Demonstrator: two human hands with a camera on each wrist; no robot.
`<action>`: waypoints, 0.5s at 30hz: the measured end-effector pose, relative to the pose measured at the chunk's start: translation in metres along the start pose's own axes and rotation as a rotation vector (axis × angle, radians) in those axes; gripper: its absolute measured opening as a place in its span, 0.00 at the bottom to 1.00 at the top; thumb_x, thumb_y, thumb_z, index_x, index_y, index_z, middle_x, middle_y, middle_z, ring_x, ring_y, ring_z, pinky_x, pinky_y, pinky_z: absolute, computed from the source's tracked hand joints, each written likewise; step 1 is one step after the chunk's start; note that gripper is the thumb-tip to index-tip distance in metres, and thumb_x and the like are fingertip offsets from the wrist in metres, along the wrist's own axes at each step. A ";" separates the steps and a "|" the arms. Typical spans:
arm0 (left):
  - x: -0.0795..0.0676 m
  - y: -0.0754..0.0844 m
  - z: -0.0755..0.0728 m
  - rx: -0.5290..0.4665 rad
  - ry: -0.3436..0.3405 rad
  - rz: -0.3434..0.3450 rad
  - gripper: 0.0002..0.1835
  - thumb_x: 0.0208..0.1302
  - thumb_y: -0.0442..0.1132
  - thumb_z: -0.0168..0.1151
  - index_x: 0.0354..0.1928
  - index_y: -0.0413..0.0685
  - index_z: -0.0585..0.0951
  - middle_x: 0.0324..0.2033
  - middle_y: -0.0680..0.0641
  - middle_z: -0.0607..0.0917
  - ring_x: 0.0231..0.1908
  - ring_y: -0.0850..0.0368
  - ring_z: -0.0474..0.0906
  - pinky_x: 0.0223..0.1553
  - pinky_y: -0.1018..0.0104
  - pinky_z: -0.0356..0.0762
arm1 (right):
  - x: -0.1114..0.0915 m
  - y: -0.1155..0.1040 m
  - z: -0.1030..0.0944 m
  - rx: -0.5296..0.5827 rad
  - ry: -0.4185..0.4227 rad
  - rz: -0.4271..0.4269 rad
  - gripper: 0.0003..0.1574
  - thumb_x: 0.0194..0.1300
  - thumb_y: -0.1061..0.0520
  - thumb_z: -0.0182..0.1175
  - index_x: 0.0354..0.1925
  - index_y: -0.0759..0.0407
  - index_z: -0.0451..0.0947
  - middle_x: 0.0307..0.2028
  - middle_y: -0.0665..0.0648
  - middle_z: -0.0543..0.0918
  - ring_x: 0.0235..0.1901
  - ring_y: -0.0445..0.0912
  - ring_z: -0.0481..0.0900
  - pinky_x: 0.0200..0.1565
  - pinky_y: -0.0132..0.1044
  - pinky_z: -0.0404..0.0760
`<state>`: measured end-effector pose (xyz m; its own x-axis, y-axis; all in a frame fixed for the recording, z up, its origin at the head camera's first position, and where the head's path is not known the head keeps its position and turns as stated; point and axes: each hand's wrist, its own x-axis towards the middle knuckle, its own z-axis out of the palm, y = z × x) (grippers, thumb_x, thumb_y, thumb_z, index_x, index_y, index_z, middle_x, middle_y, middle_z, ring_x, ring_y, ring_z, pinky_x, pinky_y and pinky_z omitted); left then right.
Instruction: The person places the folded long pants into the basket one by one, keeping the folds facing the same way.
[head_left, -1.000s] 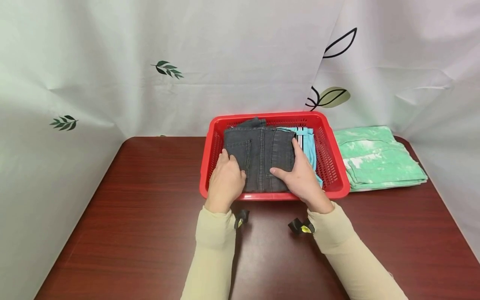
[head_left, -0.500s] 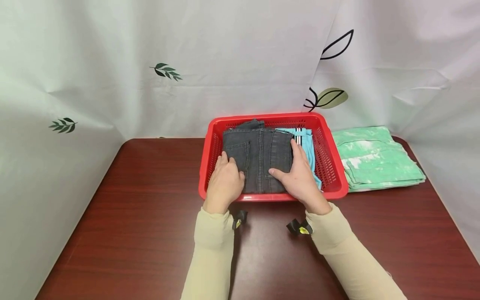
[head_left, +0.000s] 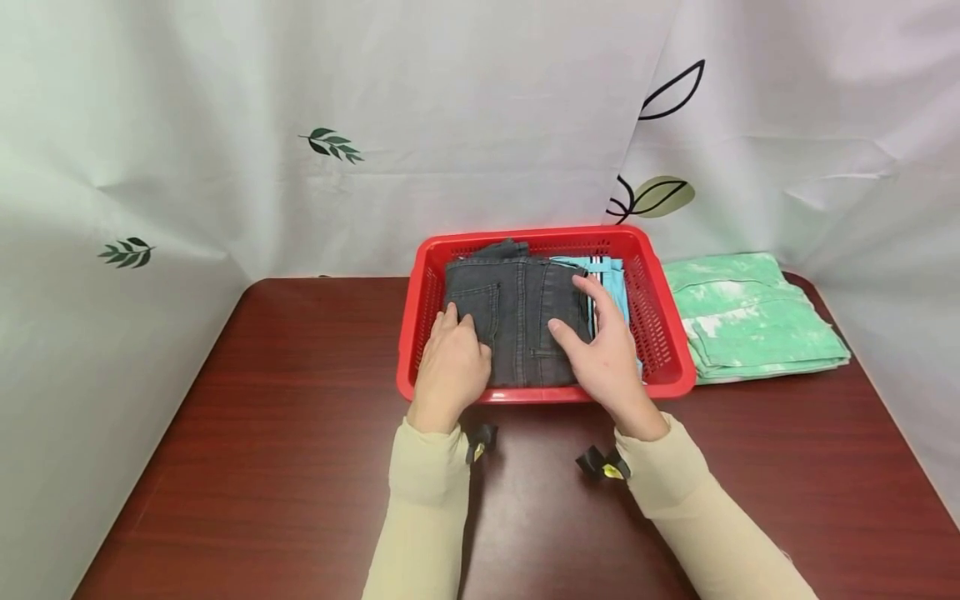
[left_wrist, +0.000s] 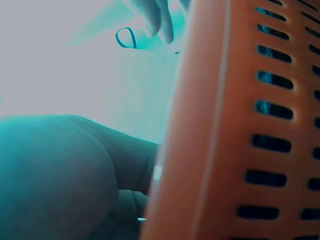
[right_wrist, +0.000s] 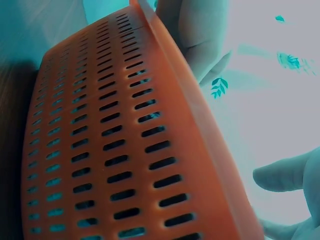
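A folded pair of dark grey jeans (head_left: 517, 321) lies in a red perforated plastic basket (head_left: 525, 395), seen from outside in both wrist views. My left hand (head_left: 452, 362) rests at the left edge of the jeans, its fingers reaching down past the basket's near rim. My right hand (head_left: 606, 354) hovers at their right edge, thumb and fingers spread apart. In the right wrist view its thumb (right_wrist: 282, 175) stands away from the fingers. Folded light blue fabric with a black and white stripe (head_left: 617, 283) shows beside the jeans, partly hidden under them and behind the right hand.
Right of the basket, a folded green and white tie-dye cloth (head_left: 757, 312) lies on the dark reddish-brown wooden table (head_left: 300, 467). A pale curtain printed with leaves (head_left: 465, 125) hangs along the table's back and sides.
My right hand has loosened from the right edge of the jeans and lifted slightly, thumb and fingers spreading. The left hand stays nearly in place; the jeans lie as before.
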<state>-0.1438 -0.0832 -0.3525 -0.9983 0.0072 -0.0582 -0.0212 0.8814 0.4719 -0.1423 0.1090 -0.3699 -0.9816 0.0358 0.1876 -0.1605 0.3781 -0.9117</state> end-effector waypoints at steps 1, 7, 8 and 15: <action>0.000 0.001 0.000 -0.001 0.003 0.004 0.29 0.67 0.35 0.54 0.69 0.30 0.69 0.74 0.33 0.60 0.74 0.36 0.54 0.73 0.49 0.53 | -0.001 -0.001 -0.001 0.011 0.007 -0.011 0.39 0.67 0.58 0.63 0.73 0.58 0.64 0.76 0.59 0.58 0.76 0.49 0.51 0.72 0.55 0.55; -0.003 0.003 -0.001 -0.002 0.033 0.034 0.28 0.67 0.34 0.53 0.68 0.29 0.70 0.73 0.32 0.61 0.74 0.36 0.56 0.73 0.49 0.53 | -0.003 -0.004 -0.010 0.032 0.048 -0.080 0.36 0.66 0.61 0.64 0.71 0.61 0.67 0.71 0.60 0.66 0.74 0.49 0.58 0.72 0.52 0.58; -0.003 0.004 -0.001 -0.004 0.036 0.036 0.28 0.67 0.34 0.53 0.68 0.29 0.70 0.73 0.32 0.61 0.73 0.36 0.56 0.73 0.48 0.54 | -0.003 -0.004 -0.012 0.035 0.056 -0.089 0.36 0.66 0.61 0.64 0.70 0.62 0.67 0.71 0.59 0.67 0.73 0.49 0.59 0.72 0.52 0.58; -0.005 0.006 -0.001 -0.020 0.054 0.045 0.27 0.67 0.33 0.52 0.68 0.30 0.71 0.73 0.33 0.62 0.73 0.36 0.57 0.72 0.46 0.55 | -0.011 -0.006 -0.027 0.062 0.083 -0.097 0.36 0.66 0.62 0.65 0.70 0.59 0.67 0.70 0.56 0.68 0.71 0.47 0.61 0.71 0.49 0.60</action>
<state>-0.1389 -0.0779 -0.3486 -0.9997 0.0205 0.0108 0.0231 0.8709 0.4908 -0.1275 0.1316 -0.3570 -0.9497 0.0797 0.3029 -0.2624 0.3259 -0.9083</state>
